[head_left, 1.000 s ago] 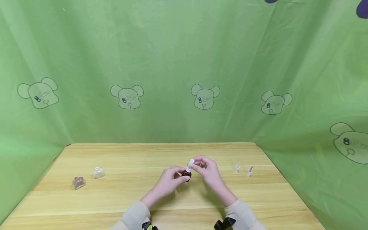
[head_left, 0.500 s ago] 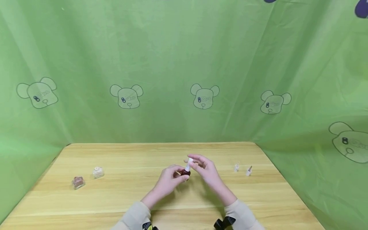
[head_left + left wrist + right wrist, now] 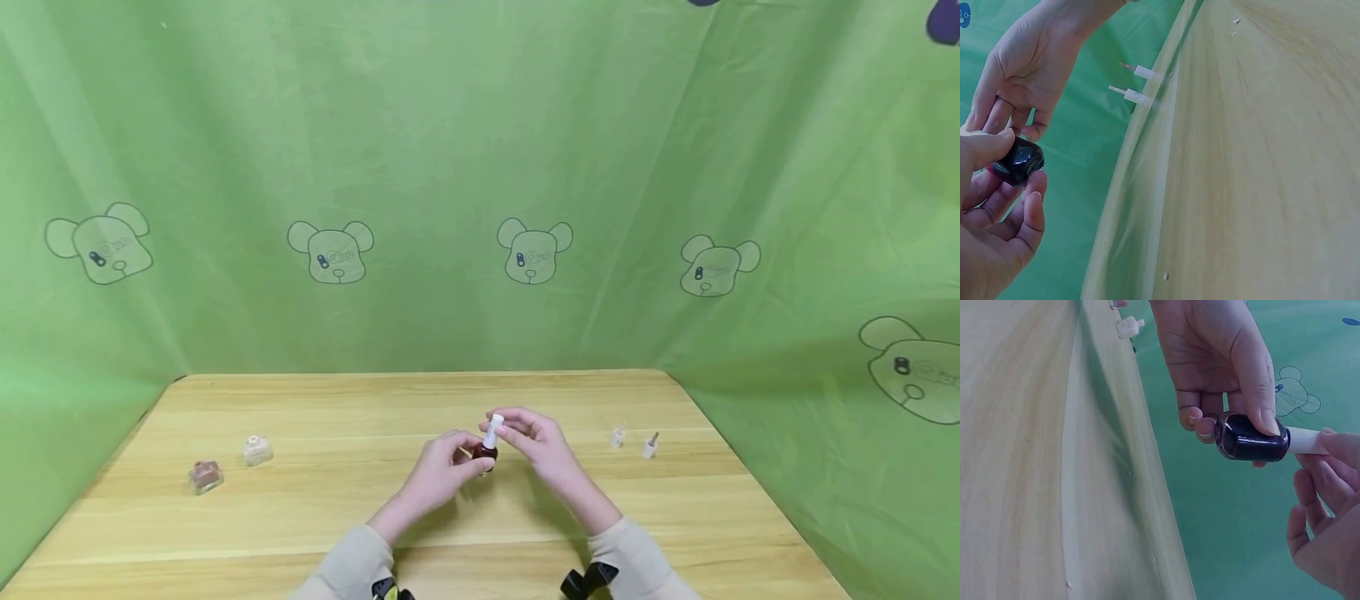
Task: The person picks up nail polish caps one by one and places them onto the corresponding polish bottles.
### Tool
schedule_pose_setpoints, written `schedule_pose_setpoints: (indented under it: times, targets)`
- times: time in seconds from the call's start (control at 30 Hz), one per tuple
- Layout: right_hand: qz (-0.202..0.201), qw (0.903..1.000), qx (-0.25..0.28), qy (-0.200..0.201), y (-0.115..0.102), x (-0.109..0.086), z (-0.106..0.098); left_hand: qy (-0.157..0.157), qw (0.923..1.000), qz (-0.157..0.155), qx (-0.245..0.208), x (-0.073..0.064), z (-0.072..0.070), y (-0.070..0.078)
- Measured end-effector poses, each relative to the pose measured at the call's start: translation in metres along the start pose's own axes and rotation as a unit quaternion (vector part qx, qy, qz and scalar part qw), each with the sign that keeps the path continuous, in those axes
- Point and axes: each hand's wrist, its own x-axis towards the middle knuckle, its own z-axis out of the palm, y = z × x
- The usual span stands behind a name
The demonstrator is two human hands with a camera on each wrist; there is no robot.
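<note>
My left hand point(image 3: 442, 471) grips a dark red nail polish bottle point(image 3: 1250, 439) by its glass body, thumb on one side and fingers on the other. The bottle's white cap point(image 3: 493, 430) sits on its neck, tilted a little to the right in the head view. Thumb and fingers of my right hand point(image 3: 542, 446) pinch that cap. In the left wrist view the dark glass point(image 3: 1020, 161) shows between the left thumb and fingers, with the cap mostly hidden behind the thumb. Both hands are over the middle of the table.
Two uncapped bottles stand at the left of the wooden table point(image 3: 322, 500): a dusty pink bottle point(image 3: 206, 477) and a clear bottle point(image 3: 257, 451). On the right, two white brush caps stand brush up, a pale-brushed cap point(image 3: 618, 437) and a brown-brushed cap point(image 3: 650, 448). A green curtain point(image 3: 435, 317) hangs behind.
The fingers of my right hand shift slightly around the white cap. My left hand keeps hold of the bottle in nearly the same spot.
</note>
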Motion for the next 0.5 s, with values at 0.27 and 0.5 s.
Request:
schedule_pose_setpoints:
  times: [0.27, 0.5]
  targets:
    - [0.019, 0.9928, -0.020, 0.117, -0.002, -0.001, 0.008, 0.001, 0.9999, 0.013, 0.011, -0.001, 0.002, 0.001]
    - [0.018, 0.9874, -0.006, 0.157, -0.005, -0.003, 0.015, 0.007, 0.9998, 0.012, 0.016, -0.002, 0.004, 0.003]
